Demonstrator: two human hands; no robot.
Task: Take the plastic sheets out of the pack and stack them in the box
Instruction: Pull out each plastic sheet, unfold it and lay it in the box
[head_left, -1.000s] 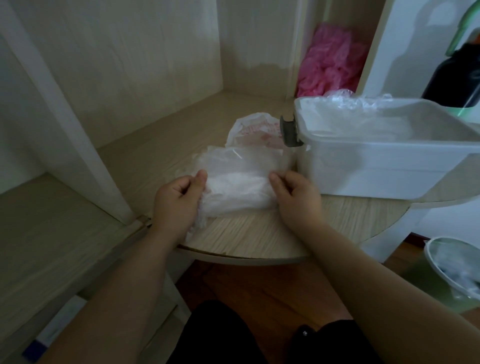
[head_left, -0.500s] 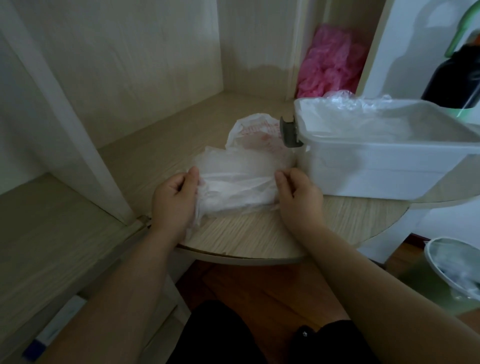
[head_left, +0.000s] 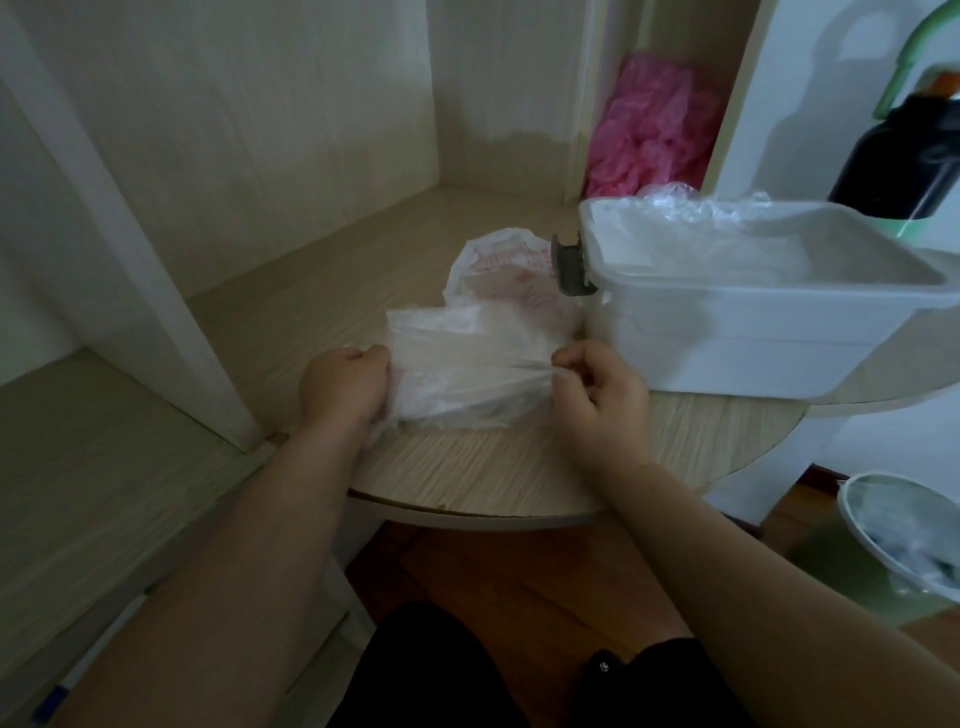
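Since the frame half a second earlier both hands had curled tighter and the plastic sheet (head_left: 467, 374) had gone from slack to stretched. Left hand (head_left: 345, 387) fisted round the sheet's left edge, right hand (head_left: 597, 395) pinching and bunching the right edge; neither was holding anything else. The sheet spanned between them just over the round wooden tabletop (head_left: 519, 478); whether it was one sheet or several I couldn't tell. Gripping at opposite edges probably kept it flat and pulled it clear of the pack (head_left: 506, 270), the red-printed bag lying just behind and touching it. The white box (head_left: 753, 332) sat just right of the right hand, open, with clear plastic (head_left: 696, 223) already inside, so a short carry was likely. Pink plastic (head_left: 654, 119) sat in the back nook and a green bin (head_left: 893, 545) on the floor to the right.
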